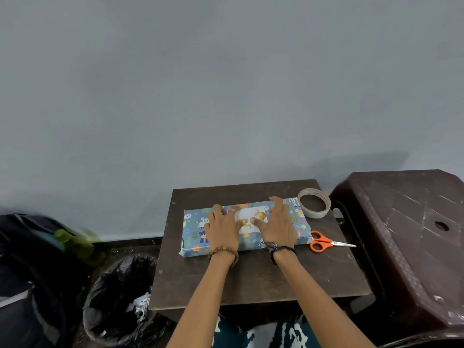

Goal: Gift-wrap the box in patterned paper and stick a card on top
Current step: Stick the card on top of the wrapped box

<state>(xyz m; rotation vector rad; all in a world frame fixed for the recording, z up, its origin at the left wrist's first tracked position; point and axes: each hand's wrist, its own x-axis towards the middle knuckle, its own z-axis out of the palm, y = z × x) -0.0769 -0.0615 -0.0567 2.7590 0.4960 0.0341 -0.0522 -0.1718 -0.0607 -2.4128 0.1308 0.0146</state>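
Note:
A flat box wrapped in blue paper with cartoon animals (193, 223) lies across the middle of a small dark wooden table (253, 280). A white card with gold balloons (251, 218) lies on top of the box at its centre. My left hand (222, 228) rests flat on the card's left side, and my right hand (277, 222) rests flat on its right side. Both thumbs press the card's lower part, fingers spread forward. The hands hide the card's edges.
A roll of clear tape (314, 202) stands at the table's back right corner. Orange-handled scissors (326, 242) lie right of the box. A dark brown plastic stool (411, 234) stands on the right. A black-lined bin (120, 300) and a dark backpack (32, 267) are on the left.

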